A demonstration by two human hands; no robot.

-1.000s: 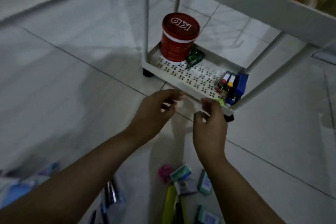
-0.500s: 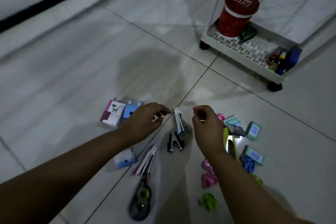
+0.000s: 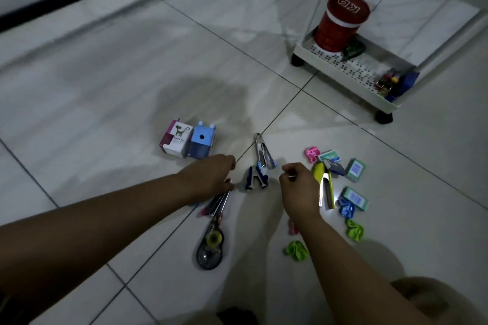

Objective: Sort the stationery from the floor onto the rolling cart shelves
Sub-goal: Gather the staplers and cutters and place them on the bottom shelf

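Glossy square floor tiles (image 3: 132, 82) hold boxy sharpeners (image 3: 188, 141) and metal staplers (image 3: 262, 152).

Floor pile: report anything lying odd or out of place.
The blue stapler and yellow stapler both lie splayed open on the floor tiles. Small staple boxes and coloured clips are scattered loosely around them, nothing visibly broken.

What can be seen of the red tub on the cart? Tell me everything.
The red tub is a round container with a red lid bearing white letters and a pale band beneath the lid. It looks like plastic. It stands upright and closed in the corner of the cart's bottom shelf, beside a small green item. Neither hand touches it.
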